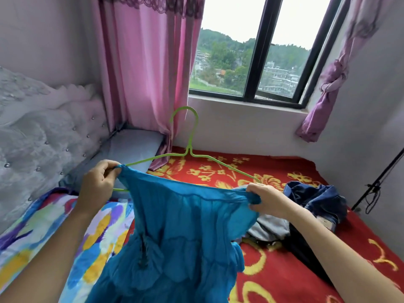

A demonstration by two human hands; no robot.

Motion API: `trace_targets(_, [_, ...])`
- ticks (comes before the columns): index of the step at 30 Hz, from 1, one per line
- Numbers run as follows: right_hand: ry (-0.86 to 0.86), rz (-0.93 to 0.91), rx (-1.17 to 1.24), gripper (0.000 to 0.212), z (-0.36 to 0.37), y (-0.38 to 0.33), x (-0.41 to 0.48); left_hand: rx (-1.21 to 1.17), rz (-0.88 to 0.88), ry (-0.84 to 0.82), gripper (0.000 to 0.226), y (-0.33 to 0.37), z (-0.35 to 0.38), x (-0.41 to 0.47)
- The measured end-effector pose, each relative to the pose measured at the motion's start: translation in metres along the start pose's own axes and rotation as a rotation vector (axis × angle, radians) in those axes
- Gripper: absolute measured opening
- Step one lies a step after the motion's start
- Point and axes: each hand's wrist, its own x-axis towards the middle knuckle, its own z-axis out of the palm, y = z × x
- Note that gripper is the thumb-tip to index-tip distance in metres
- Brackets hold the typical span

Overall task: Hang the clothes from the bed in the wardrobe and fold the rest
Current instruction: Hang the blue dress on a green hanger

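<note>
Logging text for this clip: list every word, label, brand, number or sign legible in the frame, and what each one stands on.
None: no readable text in this view.
Blue ruffled dress, gripped at its top edge by the left hand and right hand: no tag or print shows.
Green wire hanger: bare.
Red blanket with yellow flowers: pattern only.
Distant buildings outside the window: any signs too small to tell.

**Over the bed**

The blue ruffled dress [181, 226] hangs between the left hand [96, 184] and right hand [269, 200], with the green wire hanger [188, 153] rising behind it. On the red flowered bed [273, 281], a heap of dark clothes [314, 197] lies right, a multicoloured quilt [39, 237] left, and a grey pillow [131, 145] behind.
</note>
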Motion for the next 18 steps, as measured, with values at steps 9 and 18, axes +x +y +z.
trace_targets(9, [0.751,0.336,0.561,0.089,0.027,-0.019,0.012,-0.266,-0.042,0.038,0.012,-0.001,0.013,0.003])
trace_targets(18, [1.173,0.321,0.955,0.057,0.018,-0.047,0.027,-0.340,-0.090,-0.004,0.020,-0.018,0.018,-0.001])
